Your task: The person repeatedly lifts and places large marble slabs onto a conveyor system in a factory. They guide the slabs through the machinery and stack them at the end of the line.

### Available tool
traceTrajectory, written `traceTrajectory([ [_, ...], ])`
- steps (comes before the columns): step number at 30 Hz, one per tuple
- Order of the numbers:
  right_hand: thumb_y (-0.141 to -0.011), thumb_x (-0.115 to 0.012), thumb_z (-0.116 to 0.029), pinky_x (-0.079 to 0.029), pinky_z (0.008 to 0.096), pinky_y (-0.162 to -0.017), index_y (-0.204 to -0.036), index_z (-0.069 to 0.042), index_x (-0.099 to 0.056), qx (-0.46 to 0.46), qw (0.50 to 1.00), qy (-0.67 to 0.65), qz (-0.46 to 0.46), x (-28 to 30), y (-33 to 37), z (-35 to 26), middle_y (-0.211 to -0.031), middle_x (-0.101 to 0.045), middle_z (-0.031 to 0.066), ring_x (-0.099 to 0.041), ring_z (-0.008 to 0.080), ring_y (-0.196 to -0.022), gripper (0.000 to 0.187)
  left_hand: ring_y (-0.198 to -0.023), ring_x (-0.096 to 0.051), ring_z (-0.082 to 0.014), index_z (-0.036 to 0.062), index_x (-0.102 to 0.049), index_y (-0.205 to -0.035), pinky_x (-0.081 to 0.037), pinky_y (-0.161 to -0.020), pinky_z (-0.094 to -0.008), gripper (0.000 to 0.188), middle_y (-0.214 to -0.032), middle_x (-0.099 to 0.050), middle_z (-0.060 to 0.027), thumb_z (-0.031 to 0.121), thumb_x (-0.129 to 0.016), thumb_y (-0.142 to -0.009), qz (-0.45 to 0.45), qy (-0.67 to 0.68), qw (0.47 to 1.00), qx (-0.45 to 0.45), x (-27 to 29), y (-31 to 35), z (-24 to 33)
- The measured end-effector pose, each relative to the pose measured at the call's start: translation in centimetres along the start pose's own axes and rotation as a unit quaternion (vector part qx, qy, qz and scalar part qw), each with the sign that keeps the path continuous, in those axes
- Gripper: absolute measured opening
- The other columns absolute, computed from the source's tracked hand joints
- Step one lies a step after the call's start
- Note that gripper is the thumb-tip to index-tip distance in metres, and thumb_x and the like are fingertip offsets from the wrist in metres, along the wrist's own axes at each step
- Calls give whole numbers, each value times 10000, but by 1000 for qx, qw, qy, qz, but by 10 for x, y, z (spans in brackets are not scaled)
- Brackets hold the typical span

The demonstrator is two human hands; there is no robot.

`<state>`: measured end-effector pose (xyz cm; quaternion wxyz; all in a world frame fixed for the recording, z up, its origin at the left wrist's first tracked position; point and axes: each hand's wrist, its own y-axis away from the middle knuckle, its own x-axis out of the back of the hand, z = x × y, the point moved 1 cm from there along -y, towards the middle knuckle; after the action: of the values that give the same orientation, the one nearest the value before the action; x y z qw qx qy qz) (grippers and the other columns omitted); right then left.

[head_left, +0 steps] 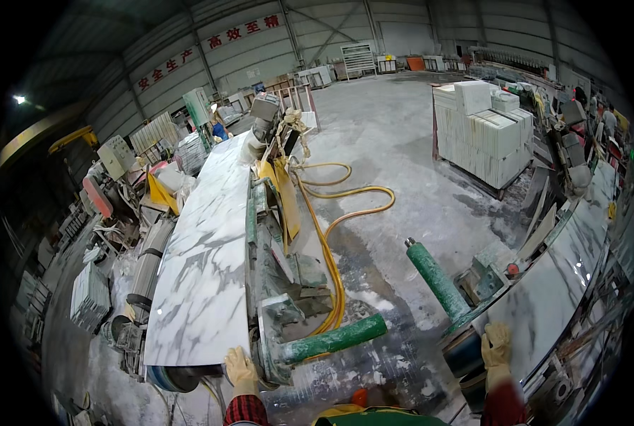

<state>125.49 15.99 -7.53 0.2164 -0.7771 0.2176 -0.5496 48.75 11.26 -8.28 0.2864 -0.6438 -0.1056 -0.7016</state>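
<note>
The long white grey-veined marble slab [207, 248] lay flat on the machine bed, its long axis running straight away from the person, and the gloved left hand [239, 366] rested open-fingered against its near end, holding nothing. The gloved right hand [496, 346], well right of that slab, lay flat on a second veined slab [558, 284]. Between the slabs jutted two green roller arms [334, 339].
</note>
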Motion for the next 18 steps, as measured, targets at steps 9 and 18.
traceTrajectory([
  [9,-934,-691,-101,-413,529,-1200,-1177,-45,-752,-40,995,-54,-79,21,19,4,-1358,-694,209,-612,422,-1300,257,-1248,-515,-474,120,-523,-1377,-492,-1012,-577,405,-1410,-521,-219,252,-600,-1002,-30,-8,998,-51,4,-3,-30],
  [18,-969,-636,-69,-425,511,-1179,-1237,27,-736,-198,978,33,-46,91,138,58,-1380,-686,242,-587,444,-1338,301,-1473,-425,-403,175,-498,-1550,-372,-1186,-535,522,-1606,-480,-169,357,-518,-1061,-46,-34,997,-52,27,16,-15],
])
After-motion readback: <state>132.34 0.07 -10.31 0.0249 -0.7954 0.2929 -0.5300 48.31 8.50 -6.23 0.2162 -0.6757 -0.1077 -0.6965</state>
